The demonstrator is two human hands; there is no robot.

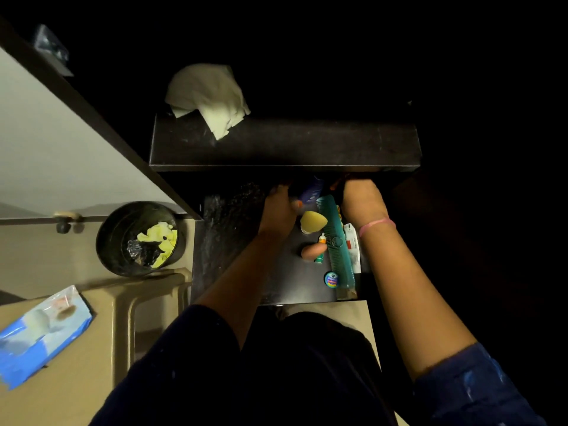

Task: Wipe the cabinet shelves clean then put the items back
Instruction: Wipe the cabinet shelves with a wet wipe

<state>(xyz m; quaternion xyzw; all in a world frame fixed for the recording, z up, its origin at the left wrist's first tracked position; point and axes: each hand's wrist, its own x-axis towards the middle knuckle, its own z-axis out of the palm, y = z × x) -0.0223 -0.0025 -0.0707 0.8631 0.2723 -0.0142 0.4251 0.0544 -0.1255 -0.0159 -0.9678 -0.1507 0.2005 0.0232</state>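
Observation:
A crumpled white wipe (209, 96) lies on the dark upper shelf (307, 142). Both hands reach under that shelf onto the lower shelf (227, 241). My left hand (278, 210) sits beside a blue bottle (312, 192), its fingers hidden under the shelf edge. My right hand (358, 198) is also half hidden in the dark, to the right of the bottle. Small items lie between my arms: a yellow sponge (313, 221), a teal comb (336, 241), a white tube (353, 244), a small orange-capped tube (321, 247), a beige sponge (312, 250) and a round blue tin (331, 278).
A black bin (140, 238) with yellow scraps stands on the floor at the left. The open cabinet door (61, 149) slants along the left. A blue wipes pack (40, 330) lies on a beige stool (123, 318). The cabinet's right side is dark.

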